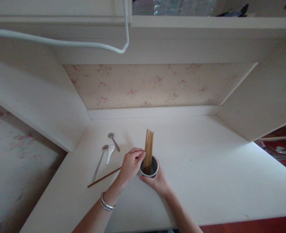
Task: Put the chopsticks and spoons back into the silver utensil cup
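Note:
Several light wooden chopsticks (148, 150) stand nearly upright in a cup (154, 166) with a pale rim and dark inside. My right hand (158, 181) is wrapped round the cup from the right and front. At the left of the bundle, my left hand (132, 163) has thumb and fingers pinched together on the chopsticks; how many it grips is hidden. A single reddish-brown chopstick (104, 177) lies on the white surface, its right end behind my left hand and wrist.
Left of my hands lie a white soup spoon (110, 154), a long-handled metal spoon (99, 163) and a shorter metal spoon (114, 142). White side panels (261, 87) and an overhead shelf (206, 22) enclose the white tabletop (206, 168). A white cable (67, 42) hangs at upper left.

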### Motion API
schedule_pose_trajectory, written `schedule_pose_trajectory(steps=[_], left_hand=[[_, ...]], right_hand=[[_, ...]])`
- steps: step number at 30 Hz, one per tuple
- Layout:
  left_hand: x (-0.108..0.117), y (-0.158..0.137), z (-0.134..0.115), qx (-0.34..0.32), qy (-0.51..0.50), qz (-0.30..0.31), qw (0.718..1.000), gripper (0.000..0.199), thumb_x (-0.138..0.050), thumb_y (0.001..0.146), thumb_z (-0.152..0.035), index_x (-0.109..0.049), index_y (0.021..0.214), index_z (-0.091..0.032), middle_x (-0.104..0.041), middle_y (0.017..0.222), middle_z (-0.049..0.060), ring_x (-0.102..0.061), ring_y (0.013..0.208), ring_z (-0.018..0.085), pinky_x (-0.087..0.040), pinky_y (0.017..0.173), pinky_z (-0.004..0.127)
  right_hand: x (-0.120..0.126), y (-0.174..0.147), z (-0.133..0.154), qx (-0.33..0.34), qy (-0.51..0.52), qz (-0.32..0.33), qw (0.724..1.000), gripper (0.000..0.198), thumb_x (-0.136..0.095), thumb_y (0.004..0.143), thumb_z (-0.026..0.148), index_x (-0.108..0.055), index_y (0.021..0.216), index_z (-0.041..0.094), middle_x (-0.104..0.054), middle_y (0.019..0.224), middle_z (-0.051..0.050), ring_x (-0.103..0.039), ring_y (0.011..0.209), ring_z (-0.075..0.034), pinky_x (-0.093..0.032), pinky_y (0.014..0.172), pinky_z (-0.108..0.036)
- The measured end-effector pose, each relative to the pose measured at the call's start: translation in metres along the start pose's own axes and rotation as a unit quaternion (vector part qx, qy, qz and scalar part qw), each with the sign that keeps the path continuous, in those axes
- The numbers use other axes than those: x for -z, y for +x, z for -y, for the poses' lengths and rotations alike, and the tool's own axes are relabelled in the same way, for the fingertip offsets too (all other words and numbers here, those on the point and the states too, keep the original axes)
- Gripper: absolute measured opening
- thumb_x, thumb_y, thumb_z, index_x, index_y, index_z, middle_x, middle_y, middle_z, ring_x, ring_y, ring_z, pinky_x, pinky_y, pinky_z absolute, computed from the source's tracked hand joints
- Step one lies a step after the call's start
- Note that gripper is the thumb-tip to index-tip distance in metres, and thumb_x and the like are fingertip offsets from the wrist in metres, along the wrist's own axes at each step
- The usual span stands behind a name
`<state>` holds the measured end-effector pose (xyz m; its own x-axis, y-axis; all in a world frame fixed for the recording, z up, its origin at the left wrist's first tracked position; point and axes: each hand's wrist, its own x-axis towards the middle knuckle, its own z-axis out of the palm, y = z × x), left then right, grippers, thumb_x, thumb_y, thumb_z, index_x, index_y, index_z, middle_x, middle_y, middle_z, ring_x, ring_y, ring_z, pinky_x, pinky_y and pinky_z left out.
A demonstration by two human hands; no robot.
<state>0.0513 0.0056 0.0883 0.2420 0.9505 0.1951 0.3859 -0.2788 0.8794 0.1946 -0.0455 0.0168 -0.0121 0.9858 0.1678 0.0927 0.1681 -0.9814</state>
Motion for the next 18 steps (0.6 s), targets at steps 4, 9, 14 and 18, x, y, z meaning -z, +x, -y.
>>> schedule_pose_trajectory(steps=[4, 9, 14, 18], left_hand=[[0.000, -0.006, 0.002, 0.016, -0.050, 0.010, 0.999, 0.034, -0.047, 0.092, -0.042, -0.070, 0.102, -0.018, -0.064, 0.110, 0.009, -0.062, 0.098, 0.019, -0.051, 0.086, 0.031], [-0.007, -0.026, 0.011, 0.030, -0.220, 0.097, 0.970, 0.087, -0.076, 0.070, -0.045, -0.035, 0.143, -0.020, -0.043, 0.143, 0.014, -0.042, 0.131, 0.029, -0.036, 0.109, 0.042], [-0.028, -0.037, 0.027, 0.059, -0.243, 0.059, 0.966, 0.101, -0.086, 0.058, -0.032, -0.029, 0.141, -0.019, -0.050, 0.136, 0.015, -0.048, 0.126, 0.028, -0.035, 0.109, 0.043], [-0.036, -0.035, 0.029, 0.049, -0.259, 0.048, 0.963, 0.088, -0.086, 0.057, -0.030, -0.041, 0.131, -0.019, -0.059, 0.125, 0.013, -0.057, 0.114, 0.026, -0.044, 0.101, 0.041]], right_hand=[[-0.001, 0.000, 0.004, -0.002, 0.002, -0.003, 1.000, 0.085, -0.083, 0.062, 0.034, -0.040, 0.134, 0.024, -0.057, 0.130, -0.010, -0.054, 0.119, -0.030, -0.041, 0.103, -0.048], [0.003, 0.001, 0.007, 0.005, 0.012, 0.034, 0.999, 0.075, -0.077, 0.069, 0.042, -0.043, 0.133, 0.023, -0.059, 0.126, -0.011, -0.057, 0.114, -0.030, -0.045, 0.099, -0.045], [0.018, -0.015, 0.014, -0.010, -0.034, 0.044, 0.998, 0.094, -0.076, 0.071, 0.034, -0.021, 0.147, 0.027, -0.040, 0.146, -0.011, -0.039, 0.133, -0.032, -0.032, 0.110, -0.051], [0.029, -0.034, 0.043, 0.044, -0.095, -0.057, 0.993, 0.078, -0.062, 0.081, 0.024, -0.020, 0.146, 0.031, -0.032, 0.149, -0.008, -0.029, 0.139, -0.031, -0.024, 0.113, -0.057]])
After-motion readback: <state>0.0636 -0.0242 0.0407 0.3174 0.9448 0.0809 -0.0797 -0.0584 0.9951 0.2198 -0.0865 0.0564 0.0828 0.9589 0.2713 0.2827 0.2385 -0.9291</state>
